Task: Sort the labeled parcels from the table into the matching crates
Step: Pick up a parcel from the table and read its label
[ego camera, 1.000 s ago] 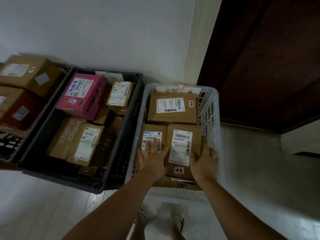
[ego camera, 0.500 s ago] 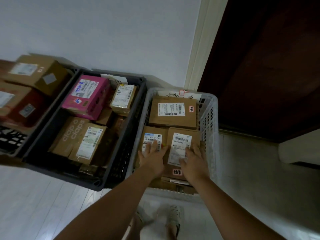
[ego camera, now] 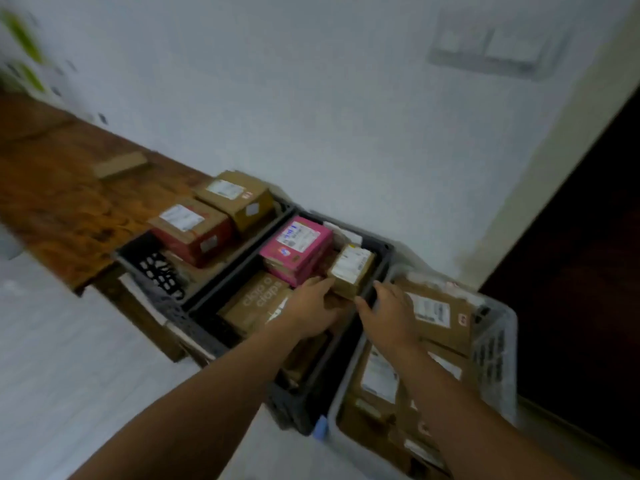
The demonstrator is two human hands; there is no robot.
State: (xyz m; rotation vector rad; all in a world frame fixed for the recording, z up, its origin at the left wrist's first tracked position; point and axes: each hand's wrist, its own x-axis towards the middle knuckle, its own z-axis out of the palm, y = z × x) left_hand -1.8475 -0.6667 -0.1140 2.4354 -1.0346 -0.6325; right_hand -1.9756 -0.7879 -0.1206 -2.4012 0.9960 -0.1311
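Observation:
Three crates stand in a row on the floor. The white crate (ego camera: 498, 344) at right holds several brown labeled parcels (ego camera: 446, 320). The middle dark crate (ego camera: 301, 403) holds a pink box (ego camera: 298, 244), a "clap o claps" box (ego camera: 252, 299) and a small brown box (ego camera: 351, 271). My left hand (ego camera: 308, 313) hovers over the middle crate, its fingertips at the small brown box, holding nothing. My right hand (ego camera: 391, 317) is above the rim between the middle and white crates, fingers loosely extended and empty. The picture is motion-blurred.
The left dark crate (ego camera: 156, 271) holds a red-and-brown parcel (ego camera: 190, 230) and a brown one (ego camera: 235, 199). A wooden table (ego camera: 52, 202) runs along the wall at left with one flat brown parcel (ego camera: 119, 164) on it. A dark door (ego camera: 571, 271) is at right.
Both hands left the parcel in the white crate and moved left toward the middle crate. The view swung left and up, bringing the table into sight.

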